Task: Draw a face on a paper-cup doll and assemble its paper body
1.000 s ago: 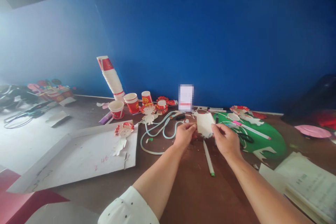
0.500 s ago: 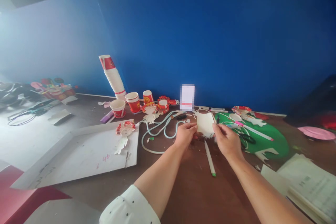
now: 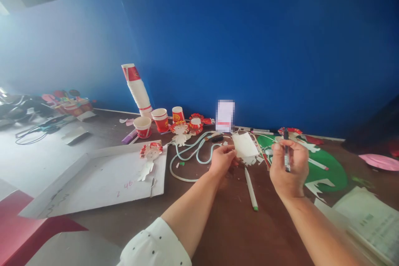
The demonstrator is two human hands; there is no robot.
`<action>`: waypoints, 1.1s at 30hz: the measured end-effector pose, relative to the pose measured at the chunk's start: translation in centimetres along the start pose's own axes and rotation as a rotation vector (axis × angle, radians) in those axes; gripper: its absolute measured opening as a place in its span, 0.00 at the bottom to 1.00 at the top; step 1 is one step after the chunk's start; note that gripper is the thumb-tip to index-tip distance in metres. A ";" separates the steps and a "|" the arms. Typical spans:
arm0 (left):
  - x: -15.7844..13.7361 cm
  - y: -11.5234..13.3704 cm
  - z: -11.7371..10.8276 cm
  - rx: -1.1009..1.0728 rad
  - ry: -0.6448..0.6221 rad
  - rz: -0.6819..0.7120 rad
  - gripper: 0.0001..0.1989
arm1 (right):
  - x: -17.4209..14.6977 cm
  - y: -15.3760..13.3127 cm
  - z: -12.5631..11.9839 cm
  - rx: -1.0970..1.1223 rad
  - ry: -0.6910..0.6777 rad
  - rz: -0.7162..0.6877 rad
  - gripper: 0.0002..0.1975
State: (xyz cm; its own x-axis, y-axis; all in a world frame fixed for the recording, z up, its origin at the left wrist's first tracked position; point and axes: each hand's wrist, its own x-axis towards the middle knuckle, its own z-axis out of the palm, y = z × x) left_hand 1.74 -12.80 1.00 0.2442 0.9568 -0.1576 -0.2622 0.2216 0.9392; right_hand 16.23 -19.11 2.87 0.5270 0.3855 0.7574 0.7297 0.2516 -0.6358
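Observation:
My left hand [image 3: 222, 160] pinches a small white piece of paper [image 3: 245, 145] by its left edge, above the brown table. My right hand [image 3: 289, 172] is closed around a black pen [image 3: 286, 151], held upright to the right of the paper and apart from it. Below the paper lie white paper scraps [image 3: 252, 161]. Between my forearms a white marker with a green end [image 3: 251, 189] rests on the table. A green round sheet [image 3: 336, 170] lies partly behind my right hand.
A shallow white box lid [image 3: 109, 174] carries a cut-paper figure [image 3: 151, 153]. Red paper cups [image 3: 161, 120] and a leaning cup stack [image 3: 137, 91] stand by the blue partition [image 3: 233, 41]. A pale cable [image 3: 173, 170] curls left of my hand. A book [image 3: 368, 216] lies right.
My right hand has let go of the paper's right edge and moved right, and the black pen now shows upright in it. My left hand still holds the paper. The view has shifted slightly.

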 end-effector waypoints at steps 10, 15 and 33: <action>0.1 0.0 0.1 0.025 -0.015 0.016 0.09 | -0.8 -1.1 0.2 0.181 -0.202 0.036 0.18; 0.2 0.1 -0.1 0.081 -0.007 0.022 0.11 | -0.4 -0.1 0.3 0.046 -0.152 0.017 0.17; 0.3 1.7 -0.8 0.300 0.207 0.154 0.15 | 1.6 0.0 -0.1 -0.850 -0.985 0.170 0.16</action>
State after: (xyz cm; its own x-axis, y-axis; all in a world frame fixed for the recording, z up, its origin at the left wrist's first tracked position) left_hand 0.62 -12.00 2.29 0.0215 0.9991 -0.0374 0.0105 0.0372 0.9993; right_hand 17.18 -18.58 4.09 0.3659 0.9304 0.0215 0.9218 -0.3591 -0.1461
